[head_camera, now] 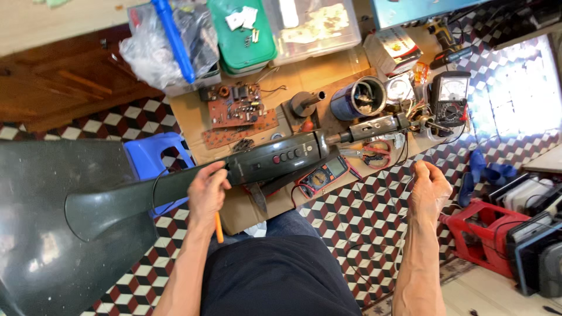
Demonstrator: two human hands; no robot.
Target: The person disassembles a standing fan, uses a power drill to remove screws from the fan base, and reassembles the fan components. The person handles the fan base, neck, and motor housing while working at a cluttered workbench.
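My left hand (206,192) is shut on the neck of a dark grey-green fan stand (266,162), which lies across my lap. An orange tool handle (218,228) sticks out below the same hand. The stand's wide base (41,234) fills the lower left. A row of buttons sits on its control head (288,155), and a metal end piece (377,126) points to the upper right. My right hand (430,190) hovers over the tiled floor to the right, fingers loosely curled, with nothing seen in it.
A cardboard sheet (304,76) on the floor carries circuit boards (237,108), a blue motor can (357,98), red-handled pliers (376,151), a yellow-edged multimeter (321,175) and a black dial meter (449,93). Plastic boxes (243,35) stand behind. A blue stool (155,155) is left, a red machine (480,234) right.
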